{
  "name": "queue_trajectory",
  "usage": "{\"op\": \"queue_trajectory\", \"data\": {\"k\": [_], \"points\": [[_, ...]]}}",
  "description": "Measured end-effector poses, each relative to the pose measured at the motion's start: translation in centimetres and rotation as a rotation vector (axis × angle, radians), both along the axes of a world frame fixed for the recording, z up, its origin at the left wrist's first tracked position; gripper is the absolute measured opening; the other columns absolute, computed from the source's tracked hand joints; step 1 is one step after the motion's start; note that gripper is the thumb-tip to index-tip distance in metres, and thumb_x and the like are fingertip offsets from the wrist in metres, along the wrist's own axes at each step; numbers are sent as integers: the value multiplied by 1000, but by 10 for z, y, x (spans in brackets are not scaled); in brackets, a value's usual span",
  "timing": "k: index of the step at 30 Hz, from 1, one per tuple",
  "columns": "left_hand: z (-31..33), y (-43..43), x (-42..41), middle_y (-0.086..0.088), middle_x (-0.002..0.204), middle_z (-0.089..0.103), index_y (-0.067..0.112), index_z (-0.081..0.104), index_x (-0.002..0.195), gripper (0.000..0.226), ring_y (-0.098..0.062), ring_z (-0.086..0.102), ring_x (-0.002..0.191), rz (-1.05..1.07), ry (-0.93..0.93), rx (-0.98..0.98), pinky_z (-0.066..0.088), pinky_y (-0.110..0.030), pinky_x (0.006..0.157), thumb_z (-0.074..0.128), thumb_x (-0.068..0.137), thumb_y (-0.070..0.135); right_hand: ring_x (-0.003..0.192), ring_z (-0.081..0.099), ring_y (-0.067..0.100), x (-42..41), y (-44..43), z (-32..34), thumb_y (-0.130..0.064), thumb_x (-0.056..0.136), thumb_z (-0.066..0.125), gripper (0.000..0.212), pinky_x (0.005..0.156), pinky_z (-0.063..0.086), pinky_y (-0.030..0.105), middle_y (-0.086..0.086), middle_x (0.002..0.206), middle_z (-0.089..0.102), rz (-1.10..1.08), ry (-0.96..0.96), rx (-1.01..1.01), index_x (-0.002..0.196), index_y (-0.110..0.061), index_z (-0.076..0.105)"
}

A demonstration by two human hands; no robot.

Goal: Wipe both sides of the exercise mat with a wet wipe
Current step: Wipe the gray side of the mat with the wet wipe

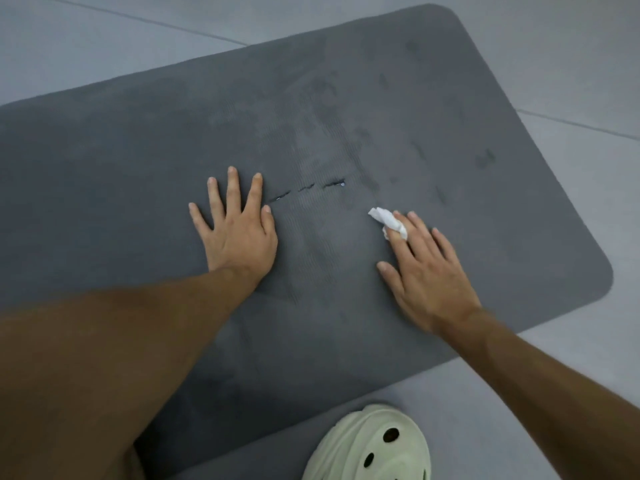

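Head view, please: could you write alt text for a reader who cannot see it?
A person's right hand presses a crumpled white wet wipe onto a dark grey foam exercise mat on a pale grey tiled floor, while the left hand lies flat beside three small tears. A pale green perforated clog shows at the bottom.
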State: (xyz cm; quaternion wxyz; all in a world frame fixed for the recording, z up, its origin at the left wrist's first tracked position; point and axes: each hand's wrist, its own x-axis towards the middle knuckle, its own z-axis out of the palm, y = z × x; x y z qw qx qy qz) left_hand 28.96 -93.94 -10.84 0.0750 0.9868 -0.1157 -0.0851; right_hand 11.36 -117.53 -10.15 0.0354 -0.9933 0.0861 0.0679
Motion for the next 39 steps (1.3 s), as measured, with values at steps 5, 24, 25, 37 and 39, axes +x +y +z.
{"op": "queue_trajectory", "data": {"k": [5,24,25,37,39], "points": [[4,-27,-6,5,174,-1,38,15,164,58,-25,-8,160,19,11,-52,-7,-68,122,28,108,43,159,17,26,4,18,3,-51,104,29,71,127,19,45,9,171,23,-64,-30,82,161,-8,32],[-7,-62,-8,6,174,-4,38,6,165,62,-27,-9,159,-32,-55,12,-2,-69,122,14,105,51,158,17,30,40,-86,-2,-63,98,19,85,127,17,50,15,169,25,-452,-62,110,164,-9,21],[-7,-63,-8,6,174,-3,38,6,165,62,-27,-9,159,-30,-55,15,-2,-69,122,15,105,51,158,15,31,45,-87,0,-64,97,17,87,128,17,50,15,169,22,-466,-64,145,164,-8,20],[-10,-63,-8,5,174,1,38,8,164,61,-28,-6,160,-26,-77,24,0,-68,123,19,106,49,160,11,21,14,3,4,-49,108,30,68,129,17,43,6,173,16,276,-6,62,163,-10,28],[-10,-62,-8,5,174,0,38,8,164,61,-28,-7,159,-24,-72,24,-1,-68,123,19,106,50,158,20,24,28,-29,0,-49,105,31,70,128,17,43,9,170,25,129,-40,34,164,-12,25]]}}
